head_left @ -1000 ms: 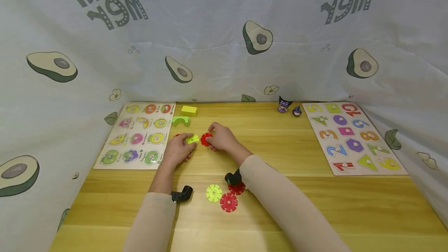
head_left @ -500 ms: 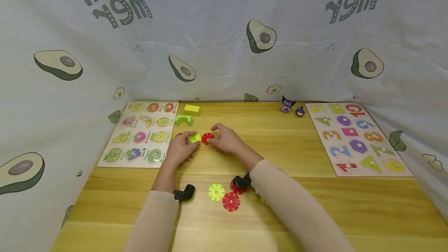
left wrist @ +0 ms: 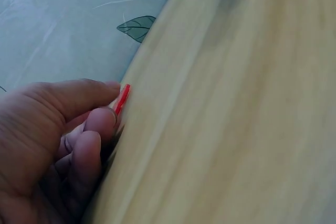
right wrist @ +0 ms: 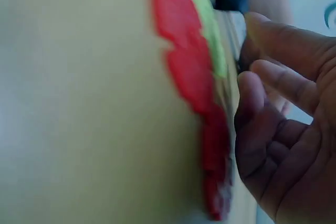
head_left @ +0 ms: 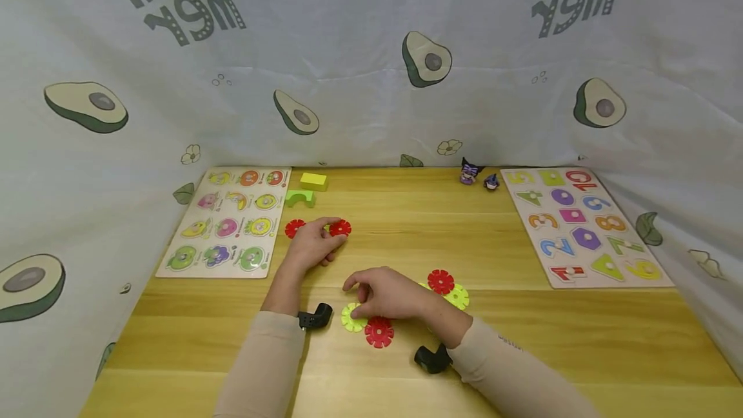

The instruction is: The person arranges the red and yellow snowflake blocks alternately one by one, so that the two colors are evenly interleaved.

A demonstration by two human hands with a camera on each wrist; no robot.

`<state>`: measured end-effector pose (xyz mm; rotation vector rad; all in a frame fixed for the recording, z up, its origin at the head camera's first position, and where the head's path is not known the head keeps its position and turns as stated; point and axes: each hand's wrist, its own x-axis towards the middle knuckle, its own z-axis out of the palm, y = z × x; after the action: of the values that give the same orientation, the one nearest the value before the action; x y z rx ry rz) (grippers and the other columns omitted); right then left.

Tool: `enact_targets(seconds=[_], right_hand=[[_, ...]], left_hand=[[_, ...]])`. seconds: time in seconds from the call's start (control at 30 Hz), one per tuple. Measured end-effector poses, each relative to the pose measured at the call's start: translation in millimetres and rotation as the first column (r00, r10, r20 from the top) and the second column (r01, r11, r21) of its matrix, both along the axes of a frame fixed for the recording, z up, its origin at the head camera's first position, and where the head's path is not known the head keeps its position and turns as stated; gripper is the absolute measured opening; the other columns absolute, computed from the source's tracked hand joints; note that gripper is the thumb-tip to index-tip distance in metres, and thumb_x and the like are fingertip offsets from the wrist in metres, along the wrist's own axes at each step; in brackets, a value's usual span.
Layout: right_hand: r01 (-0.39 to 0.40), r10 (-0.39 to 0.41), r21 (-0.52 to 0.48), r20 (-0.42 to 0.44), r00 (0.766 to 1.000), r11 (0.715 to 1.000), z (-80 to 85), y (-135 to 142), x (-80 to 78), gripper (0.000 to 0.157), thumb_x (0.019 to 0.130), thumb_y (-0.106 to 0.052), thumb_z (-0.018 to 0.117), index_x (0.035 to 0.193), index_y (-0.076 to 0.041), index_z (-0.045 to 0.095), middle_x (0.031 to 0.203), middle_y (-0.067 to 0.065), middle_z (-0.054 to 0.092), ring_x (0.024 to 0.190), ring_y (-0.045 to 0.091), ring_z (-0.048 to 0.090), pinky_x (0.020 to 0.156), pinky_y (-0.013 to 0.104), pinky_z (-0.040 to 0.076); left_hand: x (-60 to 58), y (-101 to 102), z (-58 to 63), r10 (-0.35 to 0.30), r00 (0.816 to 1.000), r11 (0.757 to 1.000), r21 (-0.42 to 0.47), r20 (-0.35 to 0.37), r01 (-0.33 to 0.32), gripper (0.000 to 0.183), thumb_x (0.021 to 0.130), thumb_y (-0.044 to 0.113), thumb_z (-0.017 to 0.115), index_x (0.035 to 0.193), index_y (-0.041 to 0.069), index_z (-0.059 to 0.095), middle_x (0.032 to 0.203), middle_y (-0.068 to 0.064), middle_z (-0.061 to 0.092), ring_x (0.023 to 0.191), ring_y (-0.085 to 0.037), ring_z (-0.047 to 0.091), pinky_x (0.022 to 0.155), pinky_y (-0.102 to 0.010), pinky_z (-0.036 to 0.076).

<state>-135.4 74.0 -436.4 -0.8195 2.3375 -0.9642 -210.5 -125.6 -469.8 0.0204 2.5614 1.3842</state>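
Observation:
My left hand (head_left: 312,245) holds a red notched plastic disc (head_left: 340,228) between thumb and forefinger; in the left wrist view its thin red edge (left wrist: 122,99) shows at the fingertips. A second red disc (head_left: 295,229) lies left of that hand, and a sliver of yellow shows between the two, mostly covered. Nearer the front, my right hand (head_left: 391,293) hovers with fingers loosely bent and thumb tip over a yellow-green disc (head_left: 351,323). Beside it lies another red disc (head_left: 379,333). The right wrist view shows a gap between the fingertips, with blurred red discs (right wrist: 184,51) beyond.
Right of the right hand lie a red disc (head_left: 441,282) and a yellow-green disc (head_left: 458,297). A fruit puzzle board (head_left: 223,224) is at left, a number board (head_left: 586,231) at right. A yellow block (head_left: 314,182), a green arch block (head_left: 300,198) and small figurines (head_left: 469,172) stand at the back.
My right hand has left the back red disc and come forward to the discs near the front. My left hand has shifted right, from the yellow disc to that red one.

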Motion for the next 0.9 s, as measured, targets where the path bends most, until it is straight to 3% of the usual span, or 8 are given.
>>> enact_targets(seconds=[0.17,0.5,0.6,0.77,0.9], right_hand=[[-0.043,0.059,0.118,-0.129,0.99,0.992,-4.5,-2,10.9,0.043,0.069,-0.035,0.081,0.107,-0.022,0.066,0.081,-0.009,0.053,0.072,0.006,0.048,0.064,0.02,0.043],[-0.037,0.072,0.185,-0.186,0.98,0.982,-4.2,-6,16.1,0.035,0.067,-0.037,0.082,0.091,-0.025,0.059,0.08,-0.008,0.048,0.072,0.006,0.045,0.063,0.02,0.041],[-0.037,0.066,0.163,-0.177,0.982,0.986,-4.3,-7,16.7,0.036,0.068,-0.036,0.082,0.088,-0.025,0.054,0.074,-0.009,0.048,0.066,0.006,0.045,0.058,0.021,0.04],[-0.025,0.029,0.05,-0.091,0.995,0.998,-5.4,-5,13.9,0.027,0.075,-0.029,0.077,0.089,-0.026,0.054,0.068,-0.01,0.051,0.058,0.005,0.047,0.052,0.02,0.041],[0.069,-0.068,-0.047,0.016,0.998,0.997,-2.0,-1,3.5,0.023,0.078,-0.026,0.075,0.092,-0.023,0.057,0.072,-0.004,0.055,0.058,0.009,0.053,0.053,0.024,0.046]], left_hand=[[0.0,1,-1.0,0.004,1.0,1.0,-0.028,-0.018,-0.005,0.046,0.084,0.034,0.068,0.127,0.024,0.055,0.061,-0.008,0.059,0.043,-0.02,0.057,0.043,-0.032,0.051],[0.8,0,-1.7,0.005,1.0,0.999,-0.045,-0.009,-0.006,0.045,0.086,0.029,0.066,0.129,0.02,0.054,0.059,-0.007,0.059,0.042,-0.019,0.056,0.042,-0.031,0.05],[0.7,0,-2.5,0.006,1.0,0.999,-0.041,-0.019,-0.006,0.045,0.086,0.028,0.065,0.129,0.02,0.054,0.059,-0.007,0.059,0.042,-0.019,0.056,0.042,-0.032,0.05],[0.4,0,-2.8,0.011,1.0,0.999,-0.039,-0.022,-0.012,0.044,0.086,0.029,0.066,0.127,0.022,0.055,0.058,-0.007,0.059,0.042,-0.019,0.056,0.043,-0.032,0.05],[0.4,0,-2.2,0.013,1.0,0.999,-0.033,-0.022,-0.013,0.043,0.086,0.028,0.065,0.127,0.021,0.055,0.057,-0.007,0.059,0.042,-0.02,0.056,0.042,-0.032,0.05]])
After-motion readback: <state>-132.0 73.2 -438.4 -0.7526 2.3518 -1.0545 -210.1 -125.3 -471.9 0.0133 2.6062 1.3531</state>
